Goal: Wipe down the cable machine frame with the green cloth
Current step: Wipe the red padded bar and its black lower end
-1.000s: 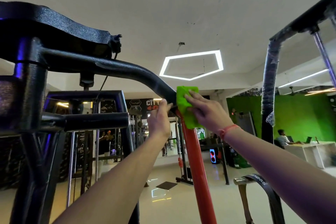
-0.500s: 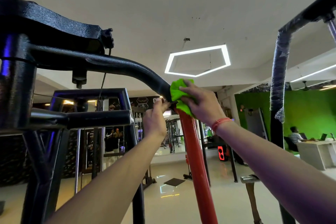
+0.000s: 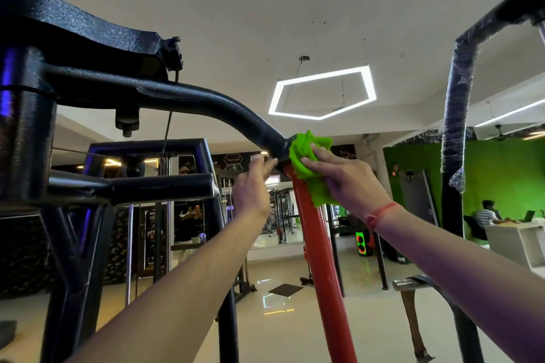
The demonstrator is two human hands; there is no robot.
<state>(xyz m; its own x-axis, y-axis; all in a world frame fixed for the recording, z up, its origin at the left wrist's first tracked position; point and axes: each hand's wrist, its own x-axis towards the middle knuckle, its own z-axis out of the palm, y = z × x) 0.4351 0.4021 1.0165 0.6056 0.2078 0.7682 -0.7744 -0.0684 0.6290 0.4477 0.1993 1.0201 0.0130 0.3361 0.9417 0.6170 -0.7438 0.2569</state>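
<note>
Head view: green cloth (image 3: 309,166) bunched against the junction where the curved black frame tube (image 3: 206,100) meets the red upright (image 3: 317,244), upper edge crumpled over the end of the black tube, lower edge hanging down the right side of the red upright. Right hand (image 3: 345,178) pressed onto the cloth, fingers curled over the fabric and clamping it to the tube. Left hand (image 3: 255,188) braced on the underside of the black tube just beside the cloth, fingers extended and touching metal, gripping nothing. Compared with one second ago: cloth then spread flatter and lower along the red upright; now gathered into a wad and shifted up onto the joint. Implication: wiping stroke travelling upward from red upright to black tube. Judged progress: joint area under treatment; long black tube, pulley bracket (image 3: 112,41) and lower frame likely not yet wiped. Wrapped post (image 3: 457,115) at right, well apart.
</note>
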